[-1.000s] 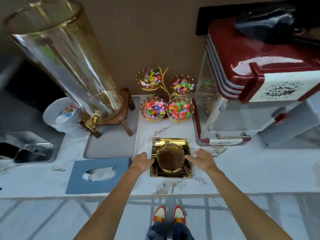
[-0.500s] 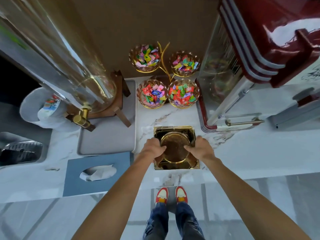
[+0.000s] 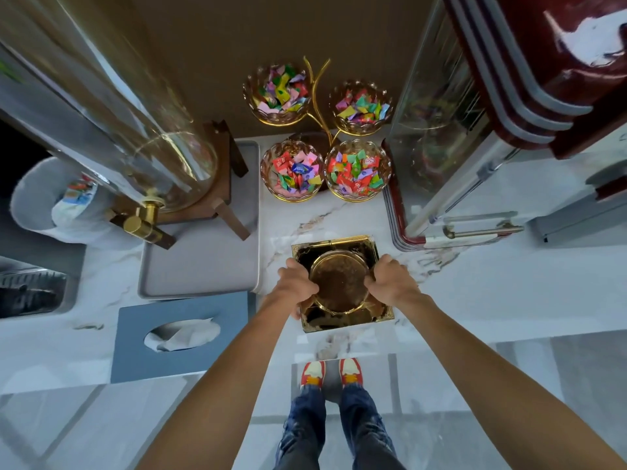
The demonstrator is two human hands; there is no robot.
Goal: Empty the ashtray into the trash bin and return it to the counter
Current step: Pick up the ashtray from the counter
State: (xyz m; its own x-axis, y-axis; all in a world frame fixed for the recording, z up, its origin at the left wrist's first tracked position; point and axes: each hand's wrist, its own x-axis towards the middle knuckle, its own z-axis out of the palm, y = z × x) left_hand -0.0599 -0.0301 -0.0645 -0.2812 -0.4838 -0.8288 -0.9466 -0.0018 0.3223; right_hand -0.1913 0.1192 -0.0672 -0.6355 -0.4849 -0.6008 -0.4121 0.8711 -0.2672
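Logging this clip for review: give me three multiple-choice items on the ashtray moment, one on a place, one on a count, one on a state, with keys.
1. Where does the blue tissue box lie relative to the gold ashtray?
A. To its left
B. Behind it
C. On top of it

2. How many candy bowls stand behind the ashtray?
A. Two
B. Four
C. Six

3. How is the ashtray held?
A. One hand only
B. Untouched
C. Both hands

Key: 1 A, the box sits at the counter edge on the left; 2 B, two rows of two; 3 C, the left hand and right hand each have a grip on a side.
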